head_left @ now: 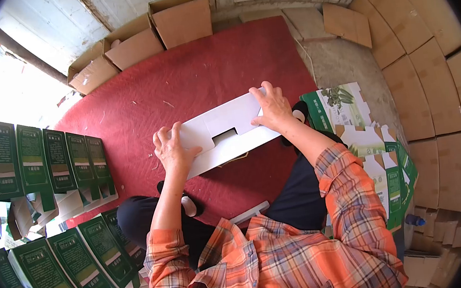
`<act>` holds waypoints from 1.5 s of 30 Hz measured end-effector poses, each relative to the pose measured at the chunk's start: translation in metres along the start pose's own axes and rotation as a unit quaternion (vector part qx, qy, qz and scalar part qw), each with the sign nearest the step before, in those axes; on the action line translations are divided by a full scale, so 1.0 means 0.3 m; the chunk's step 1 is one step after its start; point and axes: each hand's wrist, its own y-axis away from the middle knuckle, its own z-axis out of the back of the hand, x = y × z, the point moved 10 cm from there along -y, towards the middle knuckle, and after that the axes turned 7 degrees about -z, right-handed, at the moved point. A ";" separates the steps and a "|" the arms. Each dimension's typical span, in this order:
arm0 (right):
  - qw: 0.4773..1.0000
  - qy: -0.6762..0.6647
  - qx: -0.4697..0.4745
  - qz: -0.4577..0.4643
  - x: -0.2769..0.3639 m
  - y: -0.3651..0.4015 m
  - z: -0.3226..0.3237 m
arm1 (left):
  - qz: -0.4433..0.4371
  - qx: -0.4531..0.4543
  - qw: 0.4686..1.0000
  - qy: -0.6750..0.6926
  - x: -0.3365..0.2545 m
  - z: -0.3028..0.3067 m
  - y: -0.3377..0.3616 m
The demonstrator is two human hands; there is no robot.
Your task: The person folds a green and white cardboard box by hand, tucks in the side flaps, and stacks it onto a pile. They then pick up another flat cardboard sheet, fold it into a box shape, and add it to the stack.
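Between my two hands is a white cardboard box (pixel 198 129), its flap side turned up toward me, with a dark notch in the middle where the flaps meet. My left hand (pixel 174 150) grips its left end, thumb on the upper face and fingers over the far edge. At the right end my right hand (pixel 273 107) holds it in the same way, fingers curled over the far corner. The box is tilted, its right end farther from me, above the red carpet between my knees. Its underside is hidden.
Rows of green printed cartons (pixel 34 159) stand on my left. Flattened green and white cartons (pixel 344 104) lie to the right. Open brown boxes (pixel 181 20) line the far wall, and stacked brown cartons (pixel 431 78) rise at the right. Red carpet (pixel 205 62) covers the floor.
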 end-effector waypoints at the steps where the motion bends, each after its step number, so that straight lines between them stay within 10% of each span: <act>1: 1.000 0.006 -0.010 -0.002 0.001 0.000 0.004 | -0.007 -0.021 1.000 -0.002 -0.003 0.006 0.002; 9: 0.998 0.025 -0.065 0.011 0.007 -0.017 0.013 | -0.023 -0.088 0.996 0.007 0.003 0.023 -0.014; 14: 0.969 -0.220 -0.112 -0.012 -0.161 -0.109 0.007 | 0.003 -0.118 0.977 0.179 0.137 0.023 -0.034; 17: 0.915 -0.367 -0.040 -0.161 -0.356 -0.132 -0.066 | 0.095 -0.186 0.920 0.331 0.415 -0.064 -0.051; 20: 0.888 -0.386 0.095 -0.231 -0.474 -0.109 -0.274 | 0.305 -0.024 0.825 0.476 0.493 -0.268 0.064; 21: 0.854 -0.432 0.150 -0.248 -0.483 -0.090 -0.356 | 0.349 0.163 0.766 0.515 0.559 -0.480 0.105; 23: 0.841 -0.377 0.222 -0.319 -0.444 0.002 -0.319 | 0.375 0.217 0.627 0.647 0.438 -0.526 0.188; 26: 0.766 -0.453 0.321 -0.324 -0.338 0.106 -0.196 | 0.323 0.253 0.566 0.715 0.344 -0.437 0.194; 29: 0.840 -0.470 0.215 -0.167 -0.381 0.004 -0.199 | 0.267 0.165 0.680 0.663 0.372 -0.312 0.163; 33: 0.783 -0.573 0.186 -0.155 -0.347 0.052 -0.091 | 0.129 0.026 0.768 0.627 0.311 -0.094 0.123; 41: 0.800 -0.497 0.268 -0.204 -0.330 0.129 -0.154 | 0.253 0.057 0.690 0.676 0.435 -0.211 0.198; 43: 0.815 -0.467 0.279 -0.200 -0.352 0.122 -0.248 | 0.100 0.091 0.810 0.570 0.449 -0.243 0.163; 45: 0.851 -0.373 0.321 -0.183 -0.352 0.125 -0.316 | 0.148 0.077 0.821 0.545 0.497 -0.297 0.172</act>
